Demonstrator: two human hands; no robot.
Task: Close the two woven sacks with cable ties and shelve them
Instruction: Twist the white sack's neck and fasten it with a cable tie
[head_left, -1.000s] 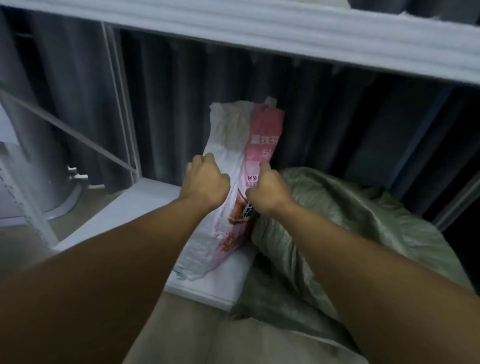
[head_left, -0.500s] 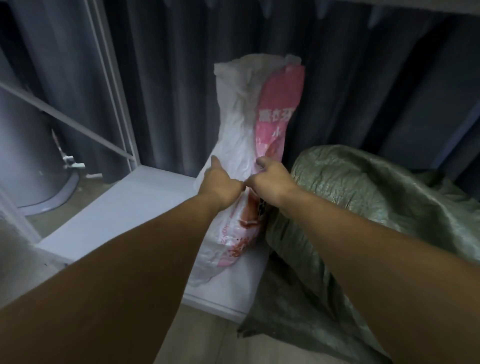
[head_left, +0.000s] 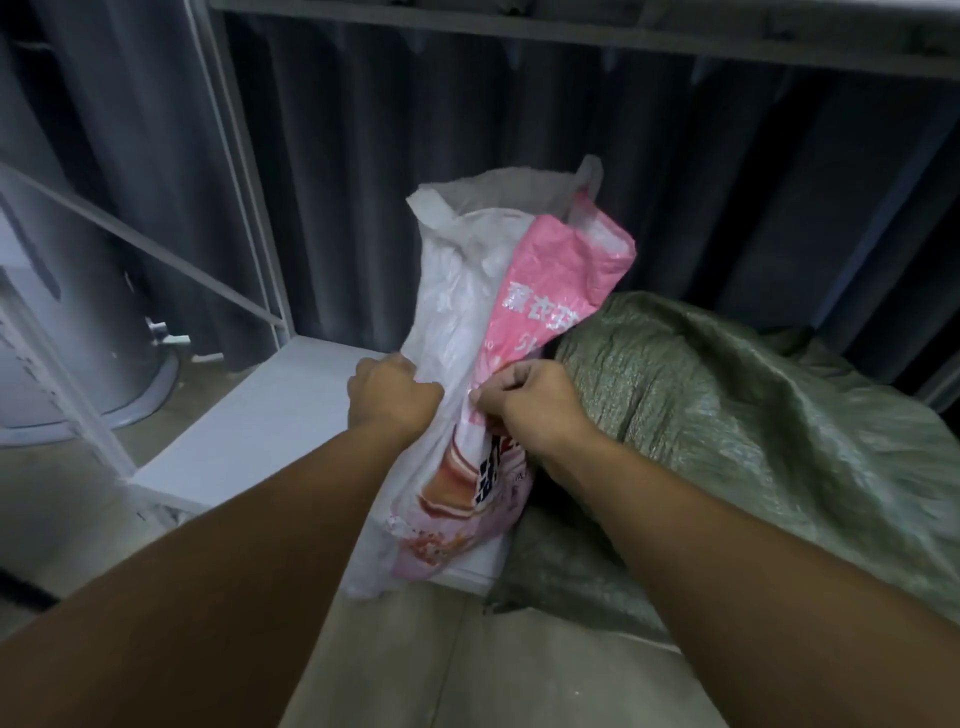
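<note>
A dark pleated curtain (head_left: 363, 182) fills the background from 10 o'clock round to 2 o'clock, behind a white metal rack (head_left: 228, 171). The concrete floor (head_left: 441, 665) runs along the bottom at 6 o'clock.

The green woven sack (head_left: 753, 415) is slumped from 3 to 5 o'clock. It lies on its side, and its lower part sags over the front edge of the shelf toward the floor. The rack's lowest shelf (head_left: 270, 415), a white board, reaches out toward 9 o'clock. A grey drum (head_left: 67, 322) stands on the floor beyond the rack at 9 o'clock.

The white and pink sack (head_left: 467, 322) stands upright on the shelf at the centre, touching the green woven sack on its 3 o'clock side. Its mouth gapes loosely at 12 o'clock, and its base is at the shelf's front edge.

The left hand (head_left: 392, 397) grips the sack's white side at mid-height, its fingers (head_left: 400, 364) curled tight into the fabric. The right hand (head_left: 530, 400), just beside it toward 3 o'clock, has its fingers (head_left: 498, 379) bent, with thumb and forefinger pinching the pink face of the sack.
</note>
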